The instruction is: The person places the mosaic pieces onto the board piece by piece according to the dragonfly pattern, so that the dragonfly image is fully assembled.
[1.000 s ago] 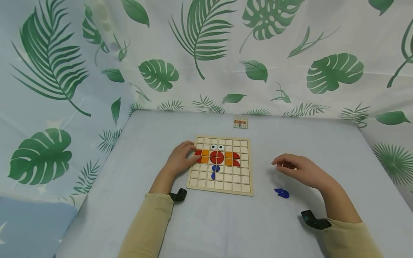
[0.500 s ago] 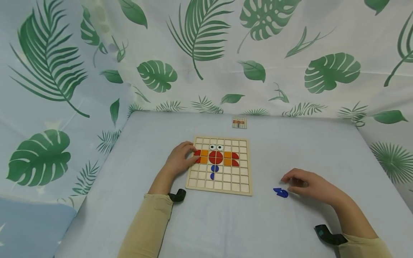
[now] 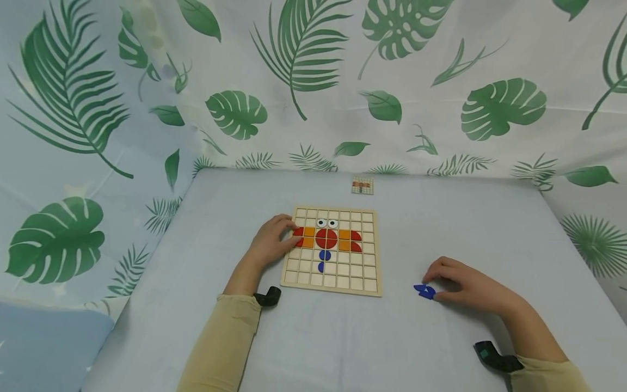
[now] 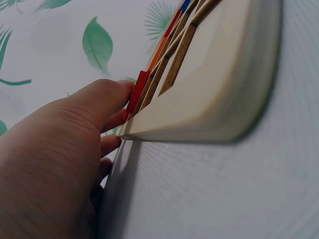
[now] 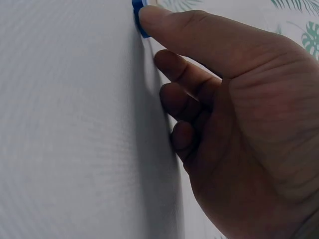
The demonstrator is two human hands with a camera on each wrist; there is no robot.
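Note:
A square wooden grid board (image 3: 343,282) bears red, orange, blue and eye tiles in the head view. My left hand (image 3: 268,242) rests at its left edge, fingers relaxed. In the left wrist view my left thumb touches a red tile (image 4: 137,92), which sits slightly proud of the frame; other fingers lie by the board's side. On the table to the right, my right hand (image 3: 467,284) has thumb and index on either side of a blue rounded tile (image 3: 430,292). The right wrist view shows the thumb against blue tile (image 5: 140,20); the index contact is hidden.
A small pattern card (image 3: 362,185) lies behind the board. Beside the rounded tile lies a pointed blue tile (image 3: 419,287). Leaf-printed cloth (image 3: 303,125) stands at the table's back and sides. Black wrist devices (image 3: 268,296) sit on both arms.
My right hand came down and toward me to the blue tiles, and its thumb and index have closed in on the rounded one. The left hand stays at the board.

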